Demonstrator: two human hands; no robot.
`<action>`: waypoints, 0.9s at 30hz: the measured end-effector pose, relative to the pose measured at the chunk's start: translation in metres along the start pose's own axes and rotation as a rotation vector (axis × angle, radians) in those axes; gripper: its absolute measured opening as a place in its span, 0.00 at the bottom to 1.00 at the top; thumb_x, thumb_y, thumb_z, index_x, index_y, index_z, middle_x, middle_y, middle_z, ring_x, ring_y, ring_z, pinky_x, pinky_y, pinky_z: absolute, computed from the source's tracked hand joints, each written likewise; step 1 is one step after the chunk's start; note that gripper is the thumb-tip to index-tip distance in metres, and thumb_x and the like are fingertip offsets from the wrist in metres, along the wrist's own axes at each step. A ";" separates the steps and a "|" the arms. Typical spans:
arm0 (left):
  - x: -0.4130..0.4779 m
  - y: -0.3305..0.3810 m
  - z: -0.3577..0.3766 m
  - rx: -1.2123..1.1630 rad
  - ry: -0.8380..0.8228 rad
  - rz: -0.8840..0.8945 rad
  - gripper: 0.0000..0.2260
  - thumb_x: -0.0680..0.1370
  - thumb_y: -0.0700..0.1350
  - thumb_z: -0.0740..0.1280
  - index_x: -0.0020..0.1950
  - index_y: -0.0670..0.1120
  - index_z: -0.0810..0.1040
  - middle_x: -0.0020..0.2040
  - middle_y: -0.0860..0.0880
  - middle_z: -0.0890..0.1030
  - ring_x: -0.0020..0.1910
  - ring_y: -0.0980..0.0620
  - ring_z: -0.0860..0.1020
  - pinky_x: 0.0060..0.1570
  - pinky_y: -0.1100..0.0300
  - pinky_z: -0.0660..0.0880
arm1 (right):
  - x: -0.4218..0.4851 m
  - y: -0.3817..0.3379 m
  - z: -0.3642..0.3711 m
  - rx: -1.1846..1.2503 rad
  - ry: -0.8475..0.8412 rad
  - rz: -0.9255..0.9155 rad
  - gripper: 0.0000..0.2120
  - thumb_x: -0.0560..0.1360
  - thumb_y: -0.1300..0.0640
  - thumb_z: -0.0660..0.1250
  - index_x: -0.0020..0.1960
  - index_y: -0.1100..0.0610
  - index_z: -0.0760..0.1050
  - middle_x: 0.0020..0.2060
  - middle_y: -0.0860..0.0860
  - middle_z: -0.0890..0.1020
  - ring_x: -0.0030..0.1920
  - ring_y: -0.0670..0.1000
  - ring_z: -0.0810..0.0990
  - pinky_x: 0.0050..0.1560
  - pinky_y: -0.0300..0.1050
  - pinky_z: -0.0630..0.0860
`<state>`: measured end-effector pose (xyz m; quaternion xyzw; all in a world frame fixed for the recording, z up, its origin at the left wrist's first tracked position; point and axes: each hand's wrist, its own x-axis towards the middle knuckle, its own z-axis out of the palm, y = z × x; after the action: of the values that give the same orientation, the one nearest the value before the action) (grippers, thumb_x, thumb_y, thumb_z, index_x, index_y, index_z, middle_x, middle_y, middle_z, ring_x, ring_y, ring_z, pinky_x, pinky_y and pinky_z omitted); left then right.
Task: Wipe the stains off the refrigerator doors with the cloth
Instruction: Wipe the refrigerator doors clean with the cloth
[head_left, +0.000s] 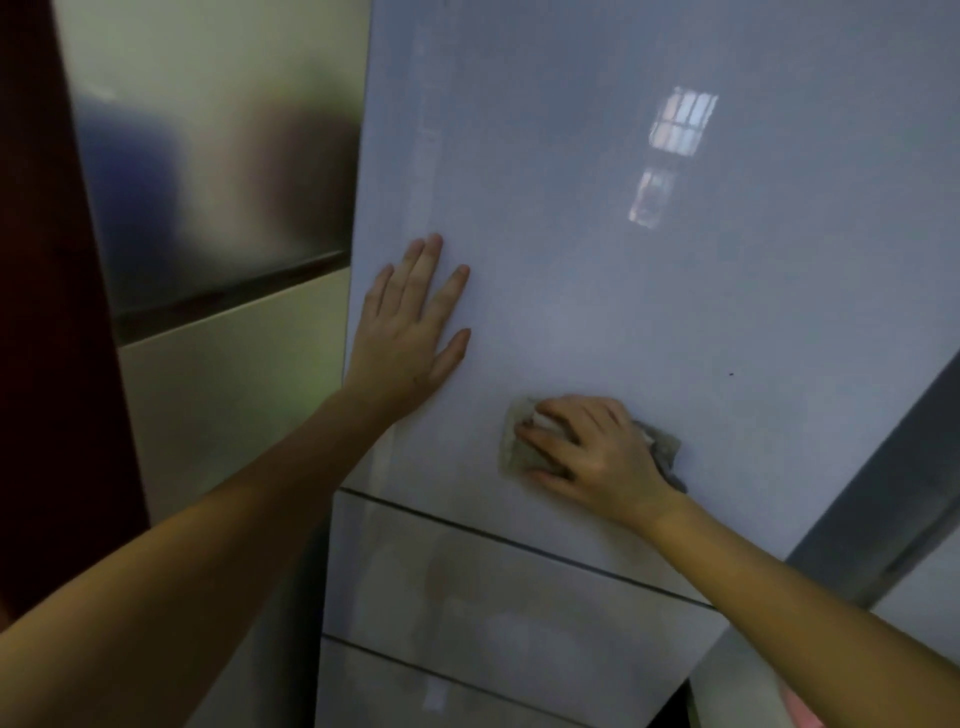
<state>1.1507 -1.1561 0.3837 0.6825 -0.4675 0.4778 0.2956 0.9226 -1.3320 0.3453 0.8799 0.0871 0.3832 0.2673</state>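
The pale grey upper refrigerator door (649, 291) fills the view, glossy and reflecting a window. My left hand (410, 332) lies flat on its left part with the fingers straight and spread. My right hand (597, 449) presses a grey-beige cloth (519, 452) against the door's lower part, fingers slightly bent over it; most of the cloth is hidden under the hand, with a corner sticking out at the right. A tiny dark speck (731, 373) sits on the door to the right, above the cloth.
Below the upper door run two drawer fronts (493, 597) split by dark gaps. A second steel-and-cream refrigerator (218, 208) stands to the left, beside a dark red panel (47, 312). A grey edge (893, 499) borders the door on the right.
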 end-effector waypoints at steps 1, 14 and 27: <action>-0.001 -0.001 -0.003 -0.005 0.015 -0.011 0.26 0.82 0.55 0.60 0.78 0.44 0.65 0.80 0.38 0.61 0.80 0.40 0.60 0.77 0.42 0.59 | -0.003 0.003 -0.005 -0.005 0.026 0.034 0.18 0.77 0.42 0.71 0.61 0.53 0.83 0.58 0.57 0.82 0.56 0.59 0.80 0.54 0.53 0.75; -0.042 -0.016 0.014 -0.030 0.034 -0.065 0.27 0.81 0.56 0.63 0.77 0.45 0.68 0.79 0.38 0.63 0.79 0.39 0.61 0.76 0.44 0.59 | 0.053 -0.010 0.000 -0.049 0.145 0.193 0.19 0.77 0.43 0.72 0.61 0.54 0.84 0.58 0.58 0.82 0.59 0.58 0.78 0.55 0.53 0.71; -0.045 0.008 0.014 -0.188 -0.037 -0.212 0.28 0.82 0.56 0.61 0.79 0.44 0.63 0.81 0.38 0.57 0.81 0.39 0.54 0.80 0.41 0.51 | 0.038 -0.011 -0.015 -0.090 0.124 0.353 0.19 0.76 0.46 0.75 0.63 0.53 0.81 0.60 0.59 0.80 0.59 0.60 0.79 0.57 0.56 0.74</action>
<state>1.1441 -1.1547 0.3361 0.7061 -0.4408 0.3854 0.3982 0.9389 -1.3026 0.3718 0.8434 -0.0695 0.4809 0.2292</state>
